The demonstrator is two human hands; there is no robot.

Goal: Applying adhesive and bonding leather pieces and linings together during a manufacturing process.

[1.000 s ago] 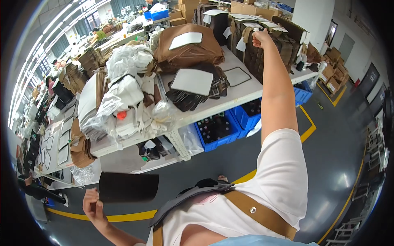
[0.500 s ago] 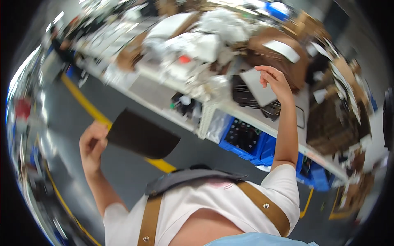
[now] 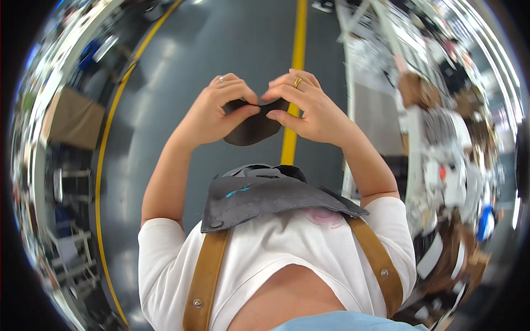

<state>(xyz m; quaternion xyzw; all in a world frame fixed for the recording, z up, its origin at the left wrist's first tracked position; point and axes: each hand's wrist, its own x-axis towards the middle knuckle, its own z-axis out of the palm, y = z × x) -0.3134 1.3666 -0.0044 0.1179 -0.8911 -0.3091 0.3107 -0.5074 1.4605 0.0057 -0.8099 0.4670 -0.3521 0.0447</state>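
A dark brown, flexible flat piece (image 3: 253,130), possibly leather, is held up in front of my chest, its lower edge rounded. My left hand (image 3: 220,109) pinches its upper left edge between thumb and fingers. On the opposite side, my right hand (image 3: 306,108) grips the upper right edge, thumb toward me. Between the two hands the top edge dips in a curve, so the piece is bent. My fingers cover parts of its upper corners. I wear a dark grey apron (image 3: 276,196) with brown straps over a white shirt.
Below the hands runs a grey floor (image 3: 165,83) with a yellow line (image 3: 298,44). A long worktable (image 3: 375,116) heaped with bags and materials stands to the right. On the left are a cardboard box (image 3: 75,118) and a white rack (image 3: 72,256).
My view has turned from the cluttered table to the aisle. My right hand has left the table and taken hold of the dark brown piece, which my left hand held alone before.
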